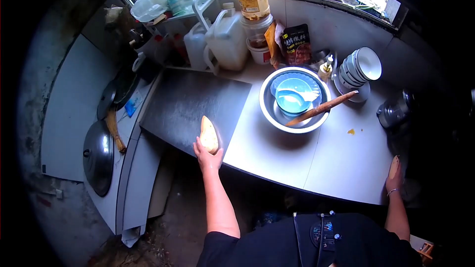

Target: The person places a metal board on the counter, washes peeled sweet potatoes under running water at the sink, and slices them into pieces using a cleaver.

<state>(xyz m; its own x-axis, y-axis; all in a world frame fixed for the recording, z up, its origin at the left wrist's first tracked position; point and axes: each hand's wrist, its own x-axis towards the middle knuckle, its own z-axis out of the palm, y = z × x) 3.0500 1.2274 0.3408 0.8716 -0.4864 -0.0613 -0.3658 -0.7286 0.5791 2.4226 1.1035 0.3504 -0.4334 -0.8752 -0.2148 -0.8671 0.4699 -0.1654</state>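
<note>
My left hand is closed round the lower end of a pale, elongated piece of food, which lies on a dark board near its front edge. At the counter's right end is my right hand, its fingers pressed together and pointing away from me; whether it holds anything is too dim to tell. Between the hands, farther back, a metal basin holds blue bowls, with a brown stick lying across its rim.
Jugs, a yellow-lidded jar and a black packet line the wall. Stacked bowls and a dark appliance stand at the right. A large metal lid is on the left counter.
</note>
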